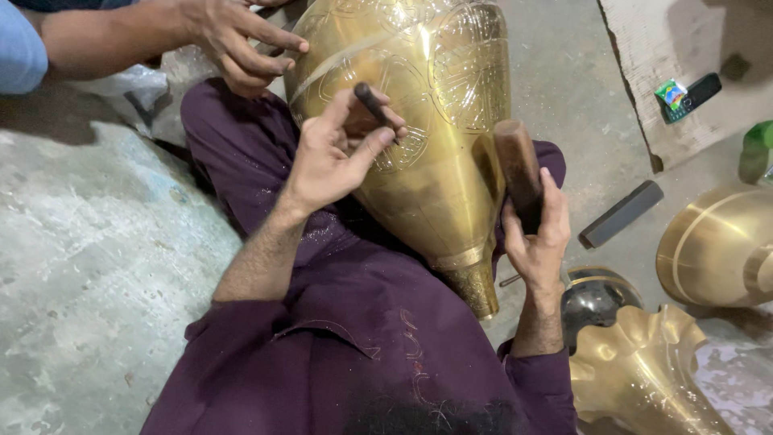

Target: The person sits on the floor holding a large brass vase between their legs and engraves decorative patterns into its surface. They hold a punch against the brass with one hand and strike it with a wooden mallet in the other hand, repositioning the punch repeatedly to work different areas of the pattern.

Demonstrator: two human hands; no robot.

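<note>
Here, a large engraved brass vase [427,121] lies across the person's purple-clad lap, neck toward them. Against its left flank, the left hand [334,153] pinches a dark chisel [374,105], grip closed around it. At its right flank, the right hand [535,238] clasps a wooden mallet [519,169]. Another person's hand [237,40] touches its upper left.

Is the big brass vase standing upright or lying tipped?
Tipped: the brass vase lies across the person's lap, narrow neck pointing toward them.
</note>
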